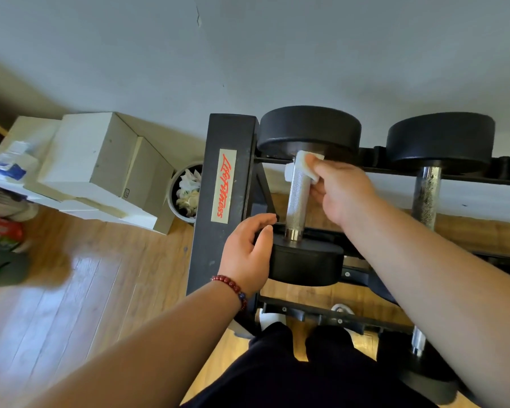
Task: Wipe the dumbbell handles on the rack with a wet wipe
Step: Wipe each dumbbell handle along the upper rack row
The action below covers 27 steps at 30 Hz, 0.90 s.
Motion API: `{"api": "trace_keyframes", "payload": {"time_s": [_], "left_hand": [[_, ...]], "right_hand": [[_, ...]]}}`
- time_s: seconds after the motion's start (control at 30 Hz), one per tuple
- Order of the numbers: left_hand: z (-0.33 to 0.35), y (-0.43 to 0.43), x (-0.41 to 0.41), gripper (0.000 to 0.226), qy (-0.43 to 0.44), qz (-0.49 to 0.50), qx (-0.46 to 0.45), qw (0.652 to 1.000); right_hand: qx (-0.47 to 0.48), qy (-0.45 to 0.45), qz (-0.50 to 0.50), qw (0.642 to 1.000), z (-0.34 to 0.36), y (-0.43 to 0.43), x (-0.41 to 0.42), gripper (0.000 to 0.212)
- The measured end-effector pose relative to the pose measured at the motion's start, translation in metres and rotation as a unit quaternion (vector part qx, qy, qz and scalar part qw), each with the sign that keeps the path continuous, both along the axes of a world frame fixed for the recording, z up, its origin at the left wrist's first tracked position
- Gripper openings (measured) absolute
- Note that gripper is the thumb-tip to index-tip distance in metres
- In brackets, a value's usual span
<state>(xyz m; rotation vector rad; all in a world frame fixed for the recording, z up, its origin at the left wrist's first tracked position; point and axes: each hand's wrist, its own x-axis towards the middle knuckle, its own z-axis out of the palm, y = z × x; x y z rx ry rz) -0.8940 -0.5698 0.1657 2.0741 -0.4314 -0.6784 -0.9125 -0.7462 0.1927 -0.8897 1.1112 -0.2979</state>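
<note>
A black dumbbell lies across the top of the black rack (223, 184), its knurled steel handle (298, 201) running away from me. My right hand (340, 191) grips a white wet wipe (304, 161) wrapped round the far end of that handle, close to the far weight head (308, 131). My left hand (248, 254) rests with relaxed fingers against the near weight head (306, 265), holding nothing. A second dumbbell's handle (426, 195) lies to the right on the same tier.
White cardboard boxes (100, 166) are stacked on the wooden floor to the left of the rack. A round bin (186, 191) with crumpled wipes stands between them and the rack. The wall is right behind. A lower tier holds another dumbbell (418, 348).
</note>
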Motion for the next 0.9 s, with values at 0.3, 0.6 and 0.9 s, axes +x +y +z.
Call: {"api": "trace_keyframes", "payload": {"time_s": [0.3, 0.6, 0.9], "left_hand": [[-0.001, 0.0, 0.001, 0.03, -0.003, 0.001, -0.003, 1.0], [-0.003, 0.001, 0.001, 0.03, -0.007, 0.011, -0.007, 1.0], [-0.004, 0.001, 0.001, 0.031, -0.011, 0.01, -0.006, 1.0]], "right_hand": [[0.023, -0.017, 0.004, 1.0, -0.004, 0.004, -0.011, 0.01], [0.027, -0.003, 0.049, 0.998, -0.015, 0.005, -0.02, 0.012], [-0.025, 0.032, 0.057, 0.998, -0.018, 0.017, -0.026, 0.014]]}}
